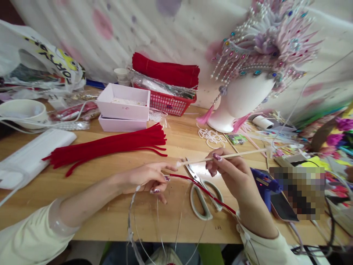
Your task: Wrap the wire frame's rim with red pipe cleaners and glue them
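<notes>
My left hand [150, 178] pinches the rim of a round wire frame [131, 213], with its index finger stretched toward a stick's tip. Thin wires hang down from that rim toward my lap. Along the rim's far right side runs a red fuzzy strip [202, 188], reaching to near my right wrist. Between the fingers of my right hand [228, 171] is a thin pale stick [239, 154], held almost level. Its left end carries a whitish blob beside my left index fingertip. Open scissors [202, 193] lie on the table beneath the red strip.
A bundle of red pipe cleaners [110, 147] lies left of centre, behind my left arm. Farther back stand white boxes [124, 105], a red basket [171, 103] and a foam head [237, 99] wearing a beaded headdress. At right are a blue glue gun [266, 186] and a phone [284, 208].
</notes>
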`<state>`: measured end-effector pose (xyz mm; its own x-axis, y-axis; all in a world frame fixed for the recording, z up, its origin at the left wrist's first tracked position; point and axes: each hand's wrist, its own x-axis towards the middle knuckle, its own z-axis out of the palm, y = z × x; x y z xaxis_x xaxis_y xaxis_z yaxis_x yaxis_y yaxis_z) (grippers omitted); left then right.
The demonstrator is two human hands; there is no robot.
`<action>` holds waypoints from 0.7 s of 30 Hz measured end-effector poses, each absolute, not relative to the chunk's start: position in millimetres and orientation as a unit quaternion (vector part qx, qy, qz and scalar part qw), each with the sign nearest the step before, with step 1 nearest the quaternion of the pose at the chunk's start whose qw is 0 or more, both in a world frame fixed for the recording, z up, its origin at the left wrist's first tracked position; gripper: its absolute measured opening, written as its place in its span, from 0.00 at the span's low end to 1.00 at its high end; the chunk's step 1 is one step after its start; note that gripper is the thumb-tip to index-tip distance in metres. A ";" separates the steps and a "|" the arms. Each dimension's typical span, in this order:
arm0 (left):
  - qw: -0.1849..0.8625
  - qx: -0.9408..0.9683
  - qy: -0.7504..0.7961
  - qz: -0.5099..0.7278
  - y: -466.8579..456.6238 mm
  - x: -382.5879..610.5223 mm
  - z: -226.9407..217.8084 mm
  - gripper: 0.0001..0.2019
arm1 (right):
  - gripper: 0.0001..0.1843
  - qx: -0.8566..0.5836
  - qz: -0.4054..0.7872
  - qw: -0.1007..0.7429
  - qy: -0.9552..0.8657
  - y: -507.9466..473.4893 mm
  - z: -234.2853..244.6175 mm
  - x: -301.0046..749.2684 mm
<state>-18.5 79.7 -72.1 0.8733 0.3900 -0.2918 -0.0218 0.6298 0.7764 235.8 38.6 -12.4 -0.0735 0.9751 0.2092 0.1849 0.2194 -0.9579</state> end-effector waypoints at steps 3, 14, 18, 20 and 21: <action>0.875 0.410 0.229 0.115 79.9 -19.2 -71.1 0.26 | 0.08 -0.489 0.318 0.565 -0.583 33.9 -6.4 240.7; 0.869 0.435 0.209 0.111 80.9 -20.8 -73.0 0.30 | 0.24 -0.587 0.007 0.193 -0.786 40.0 -12.5 278.5; 0.852 0.482 0.173 0.113 78.8 -20.8 -63.8 0.29 | 0.14 -0.544 0.046 0.294 -0.784 23.9 -0.3 263.1; 0.829 0.516 0.174 0.123 75.7 -22.0 -53.2 0.29 | 0.11 -0.511 0.118 0.283 -0.803 15.6 9.0 250.5; 0.816 0.534 0.180 0.130 73.7 -23.1 -46.7 0.29 | 0.11 -0.497 0.160 0.265 -0.811 12.9 12.5 244.7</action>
